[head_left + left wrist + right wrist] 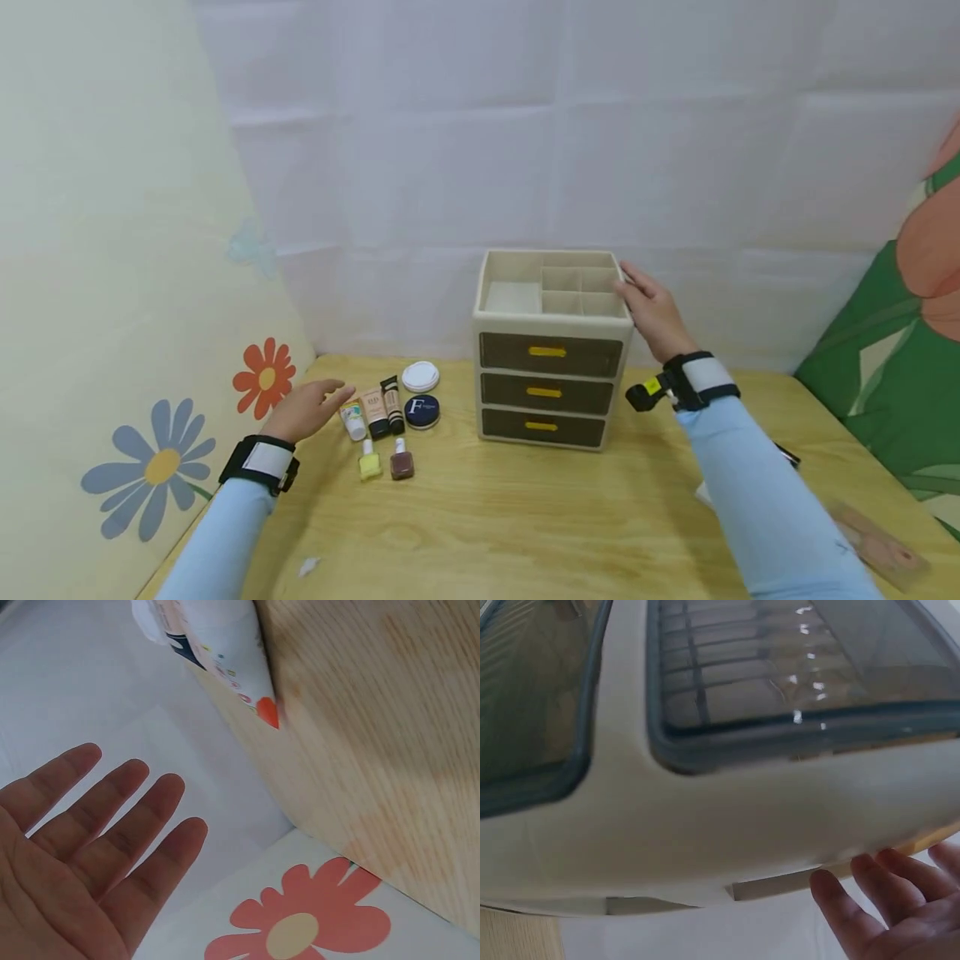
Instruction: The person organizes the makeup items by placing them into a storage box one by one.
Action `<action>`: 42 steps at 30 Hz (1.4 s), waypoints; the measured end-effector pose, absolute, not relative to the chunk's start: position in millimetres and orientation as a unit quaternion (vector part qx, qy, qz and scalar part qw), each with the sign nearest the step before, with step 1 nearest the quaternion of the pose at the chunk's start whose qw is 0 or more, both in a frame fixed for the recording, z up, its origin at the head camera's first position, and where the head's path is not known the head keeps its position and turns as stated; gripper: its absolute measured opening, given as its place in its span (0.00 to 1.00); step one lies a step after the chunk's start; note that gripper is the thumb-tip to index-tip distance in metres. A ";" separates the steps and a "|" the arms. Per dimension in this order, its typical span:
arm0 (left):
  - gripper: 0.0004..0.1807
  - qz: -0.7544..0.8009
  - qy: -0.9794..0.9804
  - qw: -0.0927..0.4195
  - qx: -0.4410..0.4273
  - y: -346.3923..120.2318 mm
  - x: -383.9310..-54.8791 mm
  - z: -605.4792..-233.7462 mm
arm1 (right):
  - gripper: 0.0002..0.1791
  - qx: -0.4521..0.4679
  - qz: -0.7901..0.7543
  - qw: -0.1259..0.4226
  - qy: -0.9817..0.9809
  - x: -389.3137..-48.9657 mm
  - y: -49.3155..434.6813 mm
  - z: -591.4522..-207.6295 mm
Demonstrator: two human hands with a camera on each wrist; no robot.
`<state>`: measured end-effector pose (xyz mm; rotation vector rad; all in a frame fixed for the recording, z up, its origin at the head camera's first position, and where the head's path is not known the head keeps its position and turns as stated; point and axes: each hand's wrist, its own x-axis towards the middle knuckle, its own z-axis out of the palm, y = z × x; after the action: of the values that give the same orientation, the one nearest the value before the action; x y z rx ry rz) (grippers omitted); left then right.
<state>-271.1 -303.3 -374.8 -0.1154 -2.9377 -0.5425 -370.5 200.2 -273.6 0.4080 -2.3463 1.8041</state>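
A cream drawer organizer with three dark see-through drawers and yellow handles stands upright on the table. My right hand is at its upper right side, fingertips right at the top edge; in the right wrist view the fingers are extended against the cream side. My left hand hovers at the left with fingers spread and nothing in them. Closest to it is a small white tube, its pointed end showing in the left wrist view. Beside that lie a beige tube and a black-capped tube.
Right of the tubes lie a white round case and a dark blue compact. Yellow and mauve nail polish bottles stand in front. A clear flat pack lies at the right, partly behind my sleeve. Cloth hangs behind.
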 end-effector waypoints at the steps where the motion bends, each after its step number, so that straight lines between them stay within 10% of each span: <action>1: 0.37 -0.183 -0.980 0.075 -0.039 -303.8 -271.5 -374.7 | 0.37 0.138 0.602 0.078 -0.782 -369.8 201.1 -274.1; 31: 0.19 -0.295 -0.941 -0.063 0.152 -284.9 -340.7 -416.4 | 0.38 0.111 0.608 0.094 -0.780 -342.0 222.3 -281.1; 42: 0.19 -0.207 -0.969 -0.031 0.134 -261.8 -347.2 -413.8 | 0.35 0.112 0.608 0.100 -0.779 -333.7 234.1 -281.8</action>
<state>-347.2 -261.8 -413.8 0.4282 -3.1048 -0.6634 -333.7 234.1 -281.8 0.3317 -2.3030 1.7980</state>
